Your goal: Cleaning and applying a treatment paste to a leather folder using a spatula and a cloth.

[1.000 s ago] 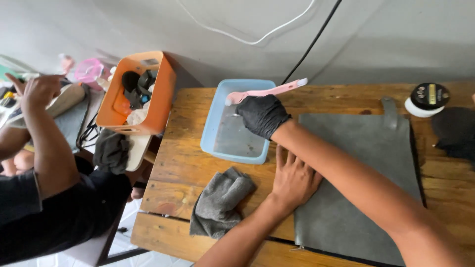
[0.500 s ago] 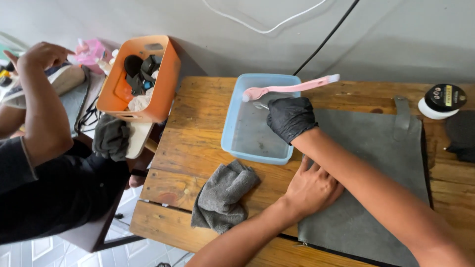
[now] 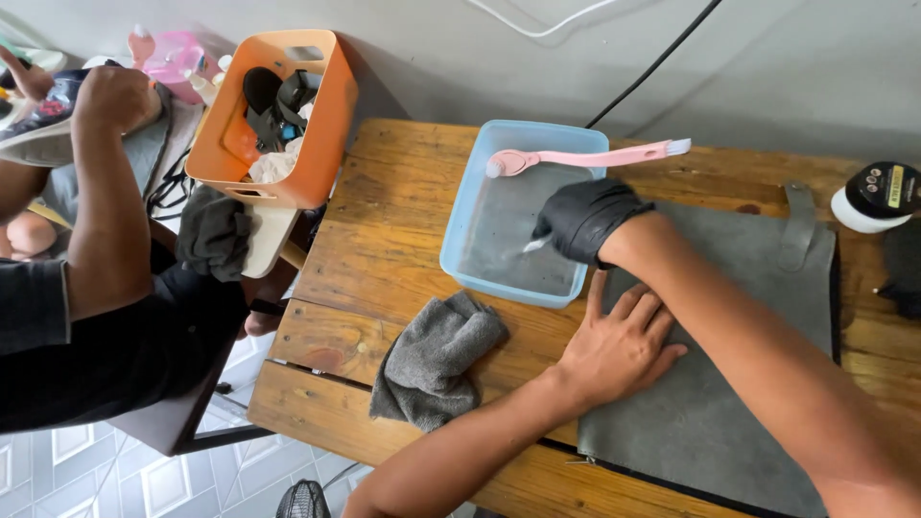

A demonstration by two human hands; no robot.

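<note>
A shallow light-blue plastic tub (image 3: 523, 216) sits on the wooden table (image 3: 384, 230), holding a thin layer of clear water; a pink long-handled brush (image 3: 585, 156) lies across its far rim, head to the left, handle pointing right. The right hand (image 3: 585, 219), in a black glove, reaches over the tub's right edge with its fingers closed on something small and pale at the water; what that is cannot be told. The left hand (image 3: 619, 345), bare, lies open and flat, palm down, on the near-left part of a grey suede-like bag (image 3: 729, 384) that is spread flat on the table just right of the tub, with a strap loop (image 3: 796, 225) at its far edge and a dark seam along its near edge. A crumpled grey cloth (image 3: 436, 360) lies on the table near the left hand, in front of the tub. To the left an orange plastic basket (image 3: 278, 120) holds black items and a white rag. At the far right stands a white bottle with a black cap (image 3: 878, 197). On the left another person's arm (image 3: 101, 192) is raised over a shoe (image 3: 43, 120), beside a pink container (image 3: 173, 58).
</note>
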